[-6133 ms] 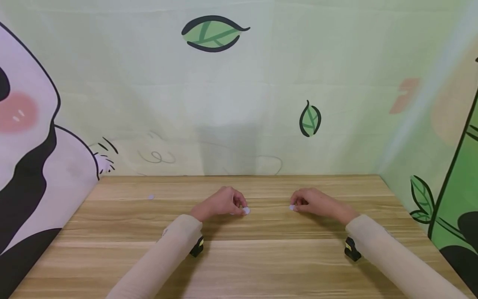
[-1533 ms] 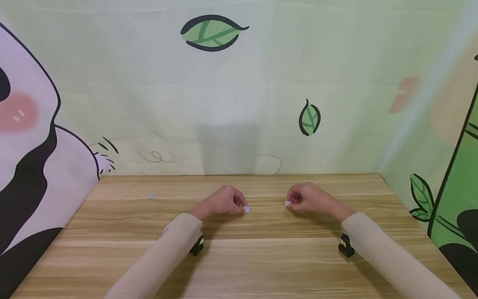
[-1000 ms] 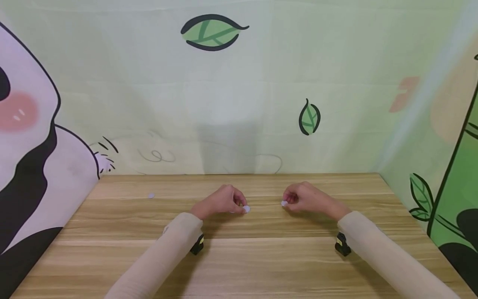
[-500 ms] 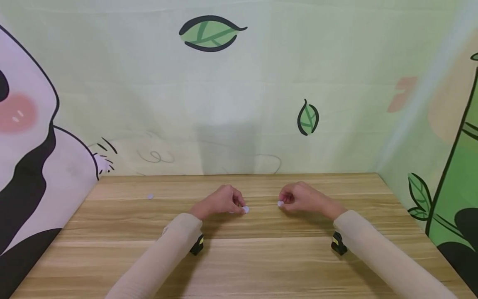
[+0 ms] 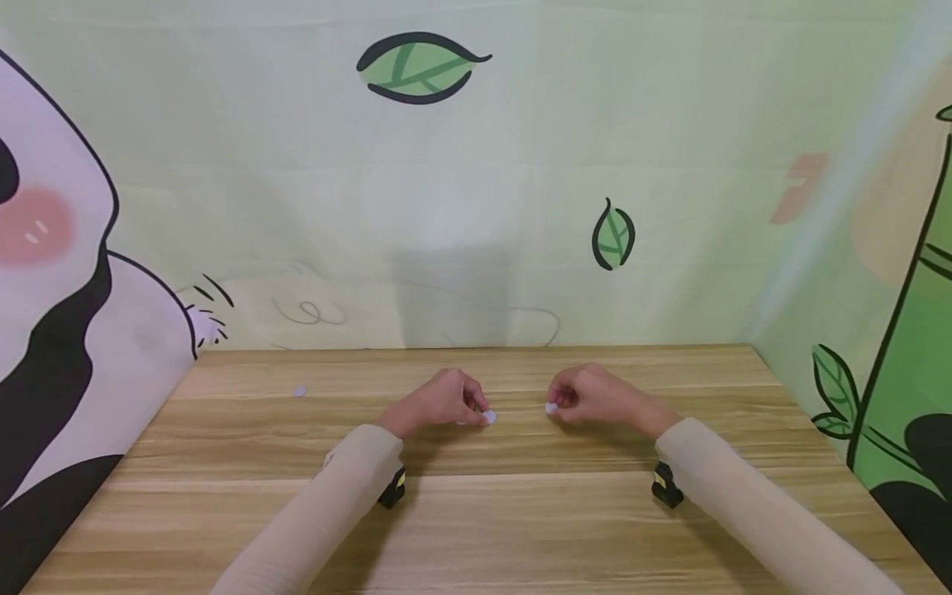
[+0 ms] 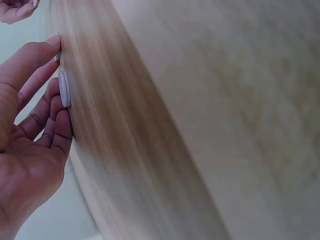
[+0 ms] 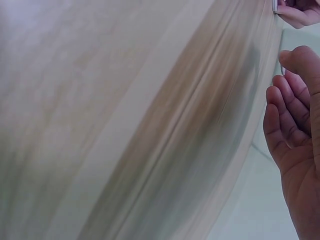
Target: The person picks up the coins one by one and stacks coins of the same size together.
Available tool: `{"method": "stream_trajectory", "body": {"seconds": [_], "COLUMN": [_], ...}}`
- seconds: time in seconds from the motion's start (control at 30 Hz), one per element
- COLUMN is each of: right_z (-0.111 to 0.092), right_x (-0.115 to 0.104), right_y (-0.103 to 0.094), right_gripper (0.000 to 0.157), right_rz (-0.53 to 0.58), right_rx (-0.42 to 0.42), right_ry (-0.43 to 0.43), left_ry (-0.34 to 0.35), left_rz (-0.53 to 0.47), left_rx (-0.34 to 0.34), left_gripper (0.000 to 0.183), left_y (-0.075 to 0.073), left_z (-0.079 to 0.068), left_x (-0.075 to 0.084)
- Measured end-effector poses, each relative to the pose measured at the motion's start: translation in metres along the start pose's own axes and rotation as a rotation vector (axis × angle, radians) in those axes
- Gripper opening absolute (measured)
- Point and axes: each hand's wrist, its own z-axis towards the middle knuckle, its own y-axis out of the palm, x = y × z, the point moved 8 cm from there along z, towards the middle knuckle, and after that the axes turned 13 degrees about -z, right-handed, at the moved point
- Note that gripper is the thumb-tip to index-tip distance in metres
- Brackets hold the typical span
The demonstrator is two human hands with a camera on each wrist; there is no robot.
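Note:
Near the middle of the table my left hand (image 5: pixel 446 398) pinches a small round white disc (image 5: pixel 490 417) by its edge, low at the wood. In the left wrist view, a short stack of thin white discs (image 6: pixel 64 89) lies on the table beside the curled lower fingers. To the right, my right hand (image 5: pixel 598 398) holds another small white disc (image 5: pixel 550 408) between thumb and fingertips, close over the table. That disc is mostly hidden by the thumb in the right wrist view. A gap separates the two hands.
A further small pale disc (image 5: pixel 300 392) lies on the wooden table (image 5: pixel 476 529) at the far left. Behind the table's back edge hangs a pale green cloth (image 5: pixel 476 165) printed with leaves and a panda. Both wrists wear black camera mounts.
My right hand has moved left with its disc, nearing my left hand. The left hand stays in place, still holding its disc.

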Motion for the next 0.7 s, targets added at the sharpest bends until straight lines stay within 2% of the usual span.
{"method": "stream_trajectory", "body": {"seconds": [0.2, 0.7], "right_z": [0.005, 0.017], "right_x": [-0.005, -0.017], "right_y": [0.003, 0.012], "right_gripper": [0.009, 0.009], "right_rz": [0.001, 0.000], "right_rx": [0.009, -0.036], "right_ry": [-0.037, -0.050], "left_ry": [-0.009, 0.009], "left_rz": [0.001, 0.008], "left_rx": [0.003, -0.012], "left_gripper": [0.011, 0.011], "left_y": [0.000, 0.001], "left_z": [0.000, 0.000], "left_x": [-0.002, -0.001]}}
